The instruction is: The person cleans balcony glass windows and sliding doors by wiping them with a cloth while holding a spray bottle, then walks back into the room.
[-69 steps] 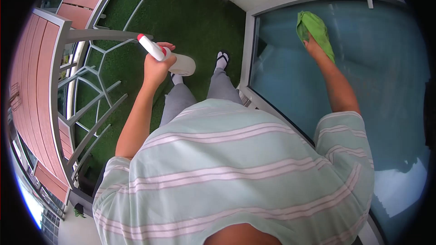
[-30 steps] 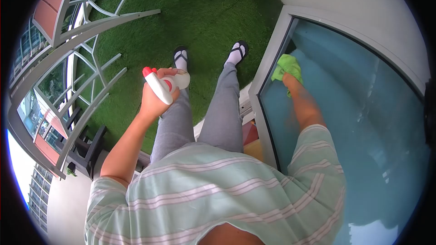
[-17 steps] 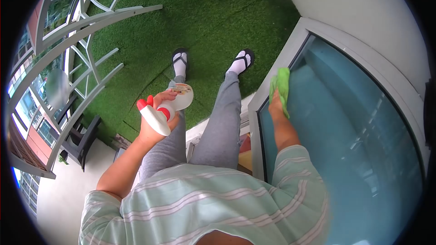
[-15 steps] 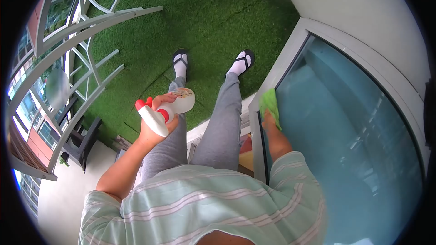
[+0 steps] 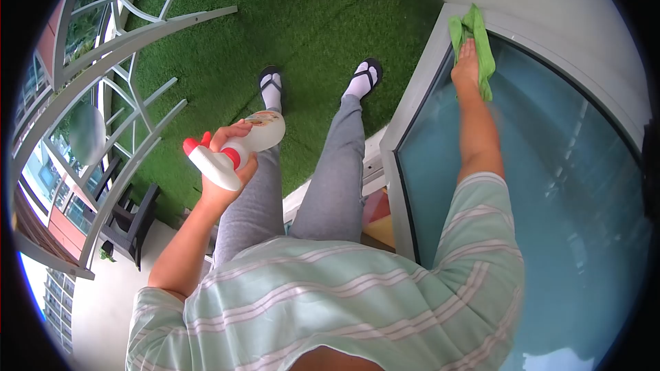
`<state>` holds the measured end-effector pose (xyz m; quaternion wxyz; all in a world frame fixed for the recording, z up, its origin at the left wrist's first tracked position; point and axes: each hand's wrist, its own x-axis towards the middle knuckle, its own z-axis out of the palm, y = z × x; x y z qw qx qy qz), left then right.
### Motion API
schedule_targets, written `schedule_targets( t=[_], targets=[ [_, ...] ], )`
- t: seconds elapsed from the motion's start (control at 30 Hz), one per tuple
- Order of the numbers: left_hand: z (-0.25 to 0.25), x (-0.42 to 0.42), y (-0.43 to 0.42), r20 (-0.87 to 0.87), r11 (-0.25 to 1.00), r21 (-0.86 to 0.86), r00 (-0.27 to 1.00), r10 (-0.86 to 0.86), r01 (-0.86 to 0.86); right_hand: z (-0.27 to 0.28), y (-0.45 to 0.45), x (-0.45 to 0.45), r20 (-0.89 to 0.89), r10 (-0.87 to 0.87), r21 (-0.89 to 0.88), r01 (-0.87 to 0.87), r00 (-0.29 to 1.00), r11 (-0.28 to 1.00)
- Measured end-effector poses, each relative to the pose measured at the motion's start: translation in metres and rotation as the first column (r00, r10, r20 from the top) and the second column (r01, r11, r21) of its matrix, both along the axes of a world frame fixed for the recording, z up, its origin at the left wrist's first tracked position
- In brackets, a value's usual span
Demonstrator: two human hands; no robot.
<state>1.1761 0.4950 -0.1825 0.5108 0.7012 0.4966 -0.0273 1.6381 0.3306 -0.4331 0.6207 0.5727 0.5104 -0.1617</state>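
My left hand (image 5: 230, 158) is wrapped round the neck of a spray bottle (image 5: 265, 130). The bottle has a translucent white body, a red collar and a white head with a red nozzle and trigger, and it is tilted in front of my legs. Against the upper corner of the glass pane (image 5: 515, 185), my right hand (image 5: 467, 69) holds a green cloth (image 5: 487, 62), its fingers laid along the fabric. Part of the cloth overlaps the pale frame (image 5: 430, 75). The palm side of my right hand is hidden.
Green artificial turf (image 5: 330, 14) covers the ground under my sandalled feet. To the left stands a white metal railing (image 5: 155, 31), with a dark bench (image 5: 134, 227) near it. A pale wall (image 5: 550, 0) rises beyond the window, and a low sill (image 5: 375, 158) runs beside my leg.
My right hand has slid the green cloth up the pane from the lower frame edge to the upper corner, the arm stretching out. My left hand with the spray bottle has shifted slightly left.
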Motion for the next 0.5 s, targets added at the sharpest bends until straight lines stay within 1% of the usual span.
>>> schedule_targets(
  t=[0.03,0.07,0.1,0.13,0.17,0.23,0.27,0.3,0.33,0.37,0.4,0.43,0.47,0.5],
  targets=[
    [0.001,-0.003,-0.001,-0.006,1.0,0.015,1.0,-0.023,0.023,-0.005,-0.02,-0.018,0.003,-0.021,-0.002,0.021,1.0,1.0],
    [0.004,-0.004,-0.004,0.013,1.0,-0.021,1.0,-0.005,0.005,-0.011,-0.048,-0.044,-0.018,-0.037,-0.026,0.036,0.999,0.999],
    [0.005,-0.004,-0.006,0.039,0.999,-0.05,0.999,0.015,-0.013,-0.008,-0.078,-0.075,-0.092,-0.045,-0.108,0.035,0.995,0.994],
    [0.006,-0.004,-0.005,0.066,0.997,-0.074,0.997,0.038,-0.034,-0.01,-0.115,-0.106,-0.17,-0.035,-0.185,0.003,0.985,0.983],
    [0.006,-0.007,-0.005,0.05,0.998,-0.058,0.999,0.001,0.002,-0.013,-0.157,-0.14,-0.276,0.069,-0.304,-0.156,0.959,0.94],
    [0.007,-0.019,-0.011,0.013,0.997,-0.025,0.997,-0.074,0.075,-0.029,-0.265,-0.203,-0.36,-0.062,-0.2,-0.012,0.931,0.98],
    [0.013,-0.019,-0.009,0.024,0.995,-0.023,0.995,-0.099,0.099,-0.027,-0.288,-0.21,-0.422,-0.148,-0.241,0.047,0.894,0.969],
    [0.016,-0.021,-0.008,0.054,0.997,-0.044,0.996,-0.068,0.071,-0.003,-0.285,-0.216,-0.474,-0.239,-0.29,0.106,0.848,0.951],
    [0.018,-0.024,-0.009,0.086,0.997,-0.067,0.996,-0.037,0.043,0.017,-0.278,-0.213,-0.483,-0.283,-0.34,0.12,0.829,0.933],
    [0.025,-0.026,-0.001,0.116,0.995,-0.102,0.993,-0.001,0.012,0.053,-0.25,-0.203,-0.489,-0.329,-0.398,0.129,0.808,0.908],
    [0.035,-0.024,0.003,0.113,0.994,-0.072,0.991,-0.072,0.08,0.068,-0.232,-0.183,-0.52,-0.262,-0.376,0.058,0.813,0.925],
    [0.042,-0.022,0.004,0.128,0.997,-0.046,0.99,-0.057,0.064,0.075,-0.207,-0.155,-0.55,-0.198,-0.354,-0.012,0.811,0.935],
    [0.047,-0.021,0.004,0.137,0.999,-0.026,0.99,-0.043,0.047,0.092,-0.164,-0.119,-0.485,-0.142,-0.285,-0.002,0.863,0.959],
    [0.051,-0.021,0.002,0.141,0.999,-0.015,0.99,-0.03,0.033,0.047,-0.17,-0.065,-0.457,-0.349,0.093,0.434,0.818,0.896]
  ],
)
